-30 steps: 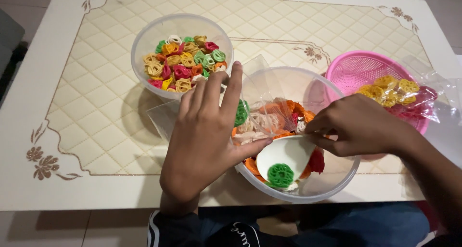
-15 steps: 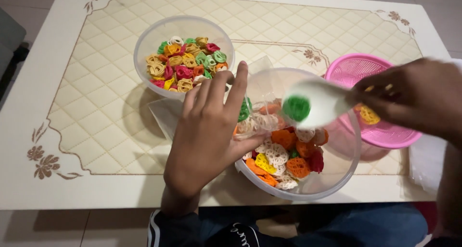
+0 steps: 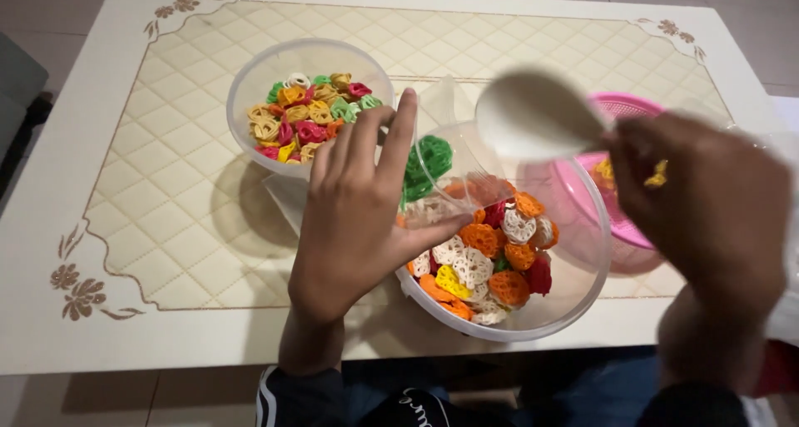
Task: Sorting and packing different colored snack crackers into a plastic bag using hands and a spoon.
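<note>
Nearest us, our left hand (image 3: 358, 219) rests flat and open against the rim of the large clear bowl (image 3: 574, 302) of coloured wheel crackers (image 3: 483, 265), its thumb inside steadying a small clear bag (image 3: 445, 156). Our right hand (image 3: 707, 202), grip closed on the white spoon (image 3: 533, 115), should tip slowly over the bag mouth. Farther along the bench (image 3: 166, 252) sit a smaller bowl (image 3: 250, 86) and pink basket (image 3: 620, 106).
</note>
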